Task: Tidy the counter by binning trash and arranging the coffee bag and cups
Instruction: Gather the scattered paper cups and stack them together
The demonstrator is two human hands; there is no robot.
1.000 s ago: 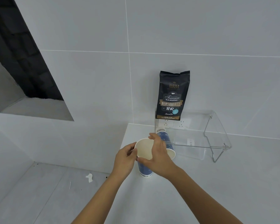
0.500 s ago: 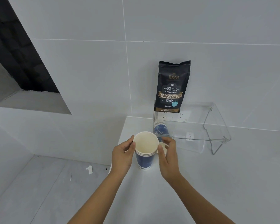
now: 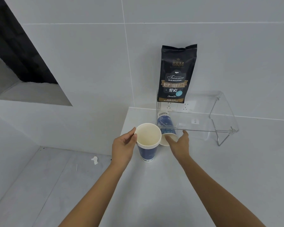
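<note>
On the counter (image 3: 203,177), near its left edge, the stack (image 3: 148,145) of nested paper cups stood upright, and I had my left hand (image 3: 124,149) curled round its left side, thumb and fingers (image 3: 134,134) pressed at the rims. At least three rims showed, one inside the next. Just right of it a single cup (image 3: 166,126) lay tipped on its side, base pointing back under the clear rack (image 3: 203,112), mouth toward me. My right hand (image 3: 179,143) was half open over that mouth, fingers spread; it looked to be touching the rim, but I could not tell whether it had closed on anything.

I judged these cups very light and thin-walled: stiff enough along the rolled rim, soft in the wall, so a hard pinch at mid-body would dent them. The glossy blue print looked a little slick. The best hold seemed to be at or just under the rim, fingers wrapped round, not squeezed. The lying cup would roll at a nudge, so I meant to cage its mouth rather than push it. The stack, being so light, would tip unless the left hand steadied it while another cup went in.

The bag (image 3: 177,74) of coffee stood upright on the rack against the wall, well clear of both hands. A scrap (image 3: 94,160) of paper lay on the floor below, left of the counter.
</note>
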